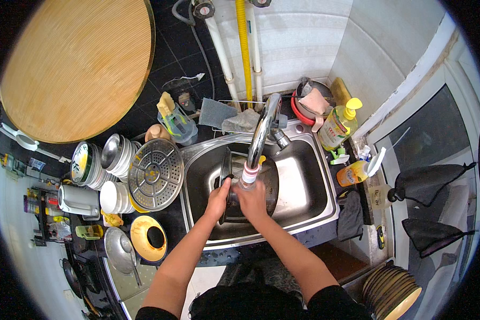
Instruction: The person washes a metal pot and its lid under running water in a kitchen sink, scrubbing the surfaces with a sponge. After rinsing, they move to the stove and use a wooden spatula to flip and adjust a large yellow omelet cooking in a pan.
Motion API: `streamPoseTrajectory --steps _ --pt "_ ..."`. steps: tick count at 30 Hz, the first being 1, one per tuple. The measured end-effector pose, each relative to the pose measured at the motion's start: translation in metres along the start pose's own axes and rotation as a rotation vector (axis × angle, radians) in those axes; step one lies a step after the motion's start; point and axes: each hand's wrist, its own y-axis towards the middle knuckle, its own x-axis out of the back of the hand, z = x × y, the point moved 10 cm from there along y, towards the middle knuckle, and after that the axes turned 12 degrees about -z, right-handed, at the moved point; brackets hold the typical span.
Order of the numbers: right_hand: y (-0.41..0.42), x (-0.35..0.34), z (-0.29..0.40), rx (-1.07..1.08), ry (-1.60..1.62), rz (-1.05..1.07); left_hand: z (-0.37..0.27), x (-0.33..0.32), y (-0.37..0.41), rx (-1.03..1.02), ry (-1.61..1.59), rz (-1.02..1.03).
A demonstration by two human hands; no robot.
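Over a stainless steel sink (300, 196), my left hand (219, 200) grips the rim or handle of a round lid (225, 164) that stands on edge. My right hand (251, 200) is just beneath the end of the chrome faucet (260, 136), blurred and partly hidden by its spout; whether it holds something cannot be seen. Behind both hands a dark round pan (271, 180) lies in the basin, with a small yellow thing at its upper edge. A perforated metal steamer plate (156, 175) leans at the left of the sink.
Stacked bowls (116, 198), plates (81, 162), a yellow bowl (146, 234) and a metal bowl with a ladle (120, 250) crowd the left counter. A dish soap bottle (338, 126) and an orange spray bottle (352, 173) stand right of the sink. A grey cloth (350, 216) hangs at the right edge.
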Motion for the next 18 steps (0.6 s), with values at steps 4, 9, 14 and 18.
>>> streamPoseTrajectory --steps 4,9,14,18 --pt "-0.005 -0.008 -0.019 -0.212 -0.006 -0.141 -0.001 -0.004 0.003 -0.044 -0.028 0.018" --pt "-0.02 0.021 0.001 0.077 0.135 0.037 0.009 -0.003 0.006 -0.011 -0.054 0.039" --pt "0.013 0.03 -0.047 -0.155 -0.031 -0.145 -0.005 -0.004 -0.001 -0.035 -0.075 -0.003" --pt "-0.03 0.014 -0.002 -0.007 0.14 0.059 0.013 0.002 0.007 -0.029 0.002 0.017"
